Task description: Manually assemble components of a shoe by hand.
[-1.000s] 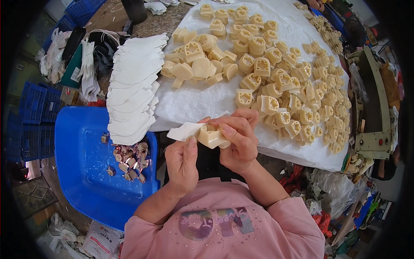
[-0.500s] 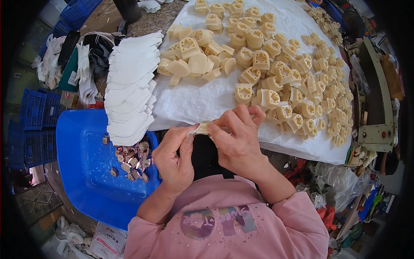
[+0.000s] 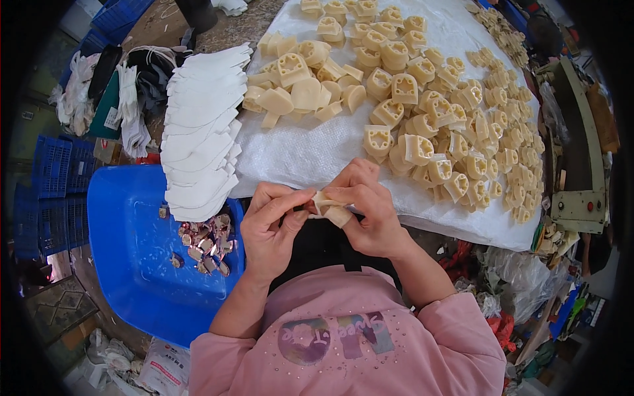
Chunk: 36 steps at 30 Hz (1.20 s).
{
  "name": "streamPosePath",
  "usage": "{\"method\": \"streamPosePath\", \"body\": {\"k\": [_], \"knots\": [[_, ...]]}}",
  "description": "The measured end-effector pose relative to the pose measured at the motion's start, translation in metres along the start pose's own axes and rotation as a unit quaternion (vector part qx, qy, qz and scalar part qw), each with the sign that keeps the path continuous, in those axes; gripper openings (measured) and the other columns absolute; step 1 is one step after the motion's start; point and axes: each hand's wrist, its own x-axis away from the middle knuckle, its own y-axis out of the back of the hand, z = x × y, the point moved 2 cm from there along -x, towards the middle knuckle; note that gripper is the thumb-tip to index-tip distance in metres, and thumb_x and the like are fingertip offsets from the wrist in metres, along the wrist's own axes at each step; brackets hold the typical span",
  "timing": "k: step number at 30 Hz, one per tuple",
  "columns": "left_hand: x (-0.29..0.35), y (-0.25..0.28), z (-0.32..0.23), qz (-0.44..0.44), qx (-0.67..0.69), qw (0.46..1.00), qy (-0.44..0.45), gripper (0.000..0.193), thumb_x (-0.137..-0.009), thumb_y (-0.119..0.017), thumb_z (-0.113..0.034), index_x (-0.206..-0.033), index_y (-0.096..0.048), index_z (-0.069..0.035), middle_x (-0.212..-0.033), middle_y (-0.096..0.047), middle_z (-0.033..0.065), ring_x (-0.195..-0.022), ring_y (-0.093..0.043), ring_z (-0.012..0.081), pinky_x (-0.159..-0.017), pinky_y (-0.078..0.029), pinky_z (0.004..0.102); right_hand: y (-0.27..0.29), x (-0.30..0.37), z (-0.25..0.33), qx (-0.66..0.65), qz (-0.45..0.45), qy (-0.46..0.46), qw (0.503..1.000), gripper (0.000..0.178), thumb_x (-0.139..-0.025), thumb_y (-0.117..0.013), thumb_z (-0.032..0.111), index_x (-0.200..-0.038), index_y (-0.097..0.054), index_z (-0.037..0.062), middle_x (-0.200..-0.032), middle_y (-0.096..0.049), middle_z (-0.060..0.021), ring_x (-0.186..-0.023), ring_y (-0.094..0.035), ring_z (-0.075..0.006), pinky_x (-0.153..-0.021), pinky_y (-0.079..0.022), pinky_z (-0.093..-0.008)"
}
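Note:
In front of my chest, both hands pinch a small beige shoe heel (image 3: 337,215) with a whitish layer along its edge. Whether that layer is a separate cover, I cannot tell. My left hand (image 3: 269,228) grips it from the left with thumb and forefinger. On the other side, my right hand (image 3: 370,214) has its thumb and bent fingers closed on the piece, partly hiding it. Just beyond are many loose beige heels (image 3: 404,89) on a white woven sheet (image 3: 297,152). Overlapping white cut pieces (image 3: 201,132) lie in a long row at the sheet's left edge.
A blue tub (image 3: 142,277) stands at my left, with shiny brownish pieces (image 3: 208,244) inside. Blue crates (image 3: 53,168) and hanging white gloves (image 3: 132,119) are farther left. A green-grey machine frame (image 3: 578,204) and plastic bags (image 3: 522,277) are at the right.
The heel has turned between my fingers and more of its beige face shows. My right hand has shifted slightly, its fingers now curled closer in. The left hand still pinches.

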Motion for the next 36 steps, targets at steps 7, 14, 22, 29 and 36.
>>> {"method": "streamPosePath", "body": {"k": [7, 14, 22, 29, 36], "knots": [[-0.008, -0.003, -0.007, 0.028, -0.121, 0.981, -0.146, 0.009, -0.081, -0.064, -0.007, -0.084, -0.060, 0.000, -0.067, -0.051, 0.0079, -0.060, -0.047, 0.0204, -0.053, -0.038, 0.0284, -0.001, 0.000, 0.008, -0.079, 0.058, -0.045, 0.994, 0.026, -0.068, -0.065, -0.002, -0.091, -0.058, 0.0072, -0.080, -0.050, -0.0046, -0.078, -0.047, -0.0225, -0.076, -0.029, -0.0352], [-0.010, -0.005, -0.013, 0.044, -0.146, 0.969, -0.192, 0.012, -0.076, -0.064, 0.001, -0.069, -0.055, -0.002, -0.059, -0.046, 0.0067, -0.053, -0.041, 0.0214, -0.048, -0.033, 0.0314, -0.004, 0.003, 0.009, -0.031, 0.111, -0.020, 0.993, 0.028, -0.066, -0.064, -0.004, -0.091, -0.057, 0.0073, -0.082, -0.049, -0.0046, -0.080, -0.046, -0.0223, -0.075, -0.030, -0.0344], [-0.008, 0.012, -0.018, -0.035, -0.243, 0.939, -0.240, 0.026, -0.060, -0.068, 0.010, -0.080, -0.065, -0.006, -0.069, -0.051, 0.0035, -0.067, -0.049, 0.0224, -0.062, -0.039, 0.0320, -0.002, -0.004, 0.015, 0.078, 0.042, 0.050, 0.995, 0.030, -0.069, -0.069, 0.004, -0.097, -0.061, 0.0067, -0.102, -0.058, -0.0055, -0.088, -0.048, -0.0244, -0.078, -0.035, -0.0375], [-0.008, 0.011, -0.016, -0.063, -0.131, 0.963, -0.226, 0.027, -0.064, -0.068, 0.011, -0.083, -0.062, -0.008, -0.077, -0.048, 0.0053, -0.070, -0.046, 0.0220, -0.063, -0.039, 0.0305, -0.005, 0.030, 0.001, -0.291, -0.051, -0.280, 0.913, 0.024, -0.087, -0.062, 0.019, -0.102, -0.056, 0.0012, -0.102, -0.059, -0.0114, -0.088, -0.059, -0.0168, -0.080, -0.046, -0.0297], [-0.001, -0.007, -0.017, 0.035, -0.014, 0.977, -0.211, 0.022, -0.066, -0.064, 0.012, -0.082, -0.058, -0.002, -0.096, -0.059, 0.0148, -0.089, -0.060, 0.0303, -0.073, -0.049, 0.0360, -0.014, 0.035, 0.011, -0.480, -0.195, -0.303, 0.800, 0.024, -0.095, -0.050, 0.018, -0.107, -0.051, -0.0026, -0.102, -0.059, -0.0111, -0.094, -0.058, -0.0164, -0.087, -0.047, -0.0314]]}}
